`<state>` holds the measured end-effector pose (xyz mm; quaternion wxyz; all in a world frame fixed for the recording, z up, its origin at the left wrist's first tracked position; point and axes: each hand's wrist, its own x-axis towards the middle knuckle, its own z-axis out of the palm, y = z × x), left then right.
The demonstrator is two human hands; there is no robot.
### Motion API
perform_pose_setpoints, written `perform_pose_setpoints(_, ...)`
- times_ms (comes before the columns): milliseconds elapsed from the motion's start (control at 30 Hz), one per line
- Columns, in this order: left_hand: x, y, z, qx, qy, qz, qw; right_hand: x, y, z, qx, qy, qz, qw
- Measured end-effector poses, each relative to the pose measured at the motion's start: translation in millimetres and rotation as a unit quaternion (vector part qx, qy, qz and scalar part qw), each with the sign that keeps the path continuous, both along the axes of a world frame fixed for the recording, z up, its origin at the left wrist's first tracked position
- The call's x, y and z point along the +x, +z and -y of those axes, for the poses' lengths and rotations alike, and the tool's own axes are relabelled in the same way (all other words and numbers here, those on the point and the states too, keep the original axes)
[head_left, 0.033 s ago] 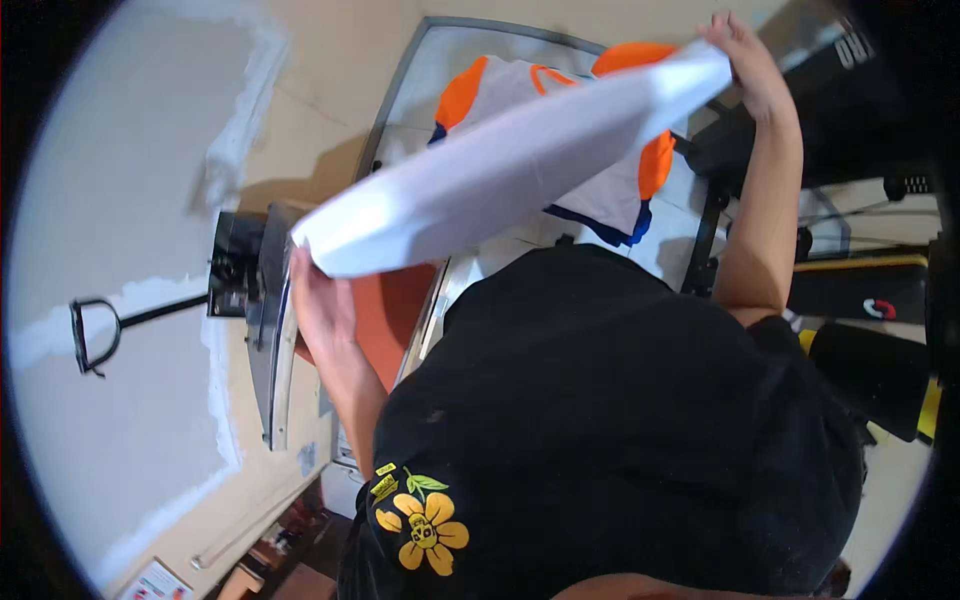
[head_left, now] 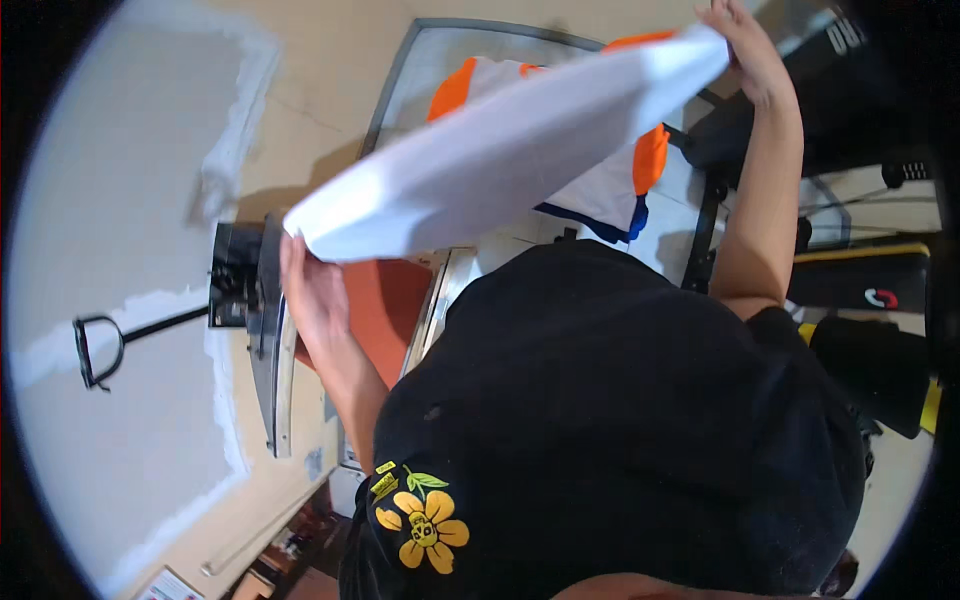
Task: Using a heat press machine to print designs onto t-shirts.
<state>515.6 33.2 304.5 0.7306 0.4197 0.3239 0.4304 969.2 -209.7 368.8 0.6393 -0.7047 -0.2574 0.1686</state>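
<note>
A wide white sheet [head_left: 500, 150], paper or cloth I cannot tell, is stretched at a slant between my two hands. My left hand [head_left: 315, 285] grips its lower left end, fingers closed at the edge. Up at the far right, my right hand [head_left: 745, 50] pinches the opposite end. Behind and below the sheet lies a white shirt with orange and navy parts [head_left: 600, 195] on a pale tiled surface; the sheet hides much of it.
A heat press [head_left: 270, 340] with a long black handle [head_left: 165, 320] stands on the left, its red-orange pad [head_left: 385, 310] near my left forearm. Black padded equipment [head_left: 860, 285] is on the right. A grey-edged pale surface [head_left: 430, 60] lies beyond the sheet.
The sheet and both hands have risen slightly in the view, the left end a little more. More of the shirt's upper part is covered now.
</note>
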Motion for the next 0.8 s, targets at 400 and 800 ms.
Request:
perform_pose_setpoints(400,244,7,-156,0.090,-0.062,-0.027,0.994,105,3,20,0.072,-0.177,0.111,0.975)
perform_pose_setpoints(800,194,-213,-156,0.152,-0.135,-0.221,0.954,-11,-248,50,-0.031,-0.401,0.135,0.906)
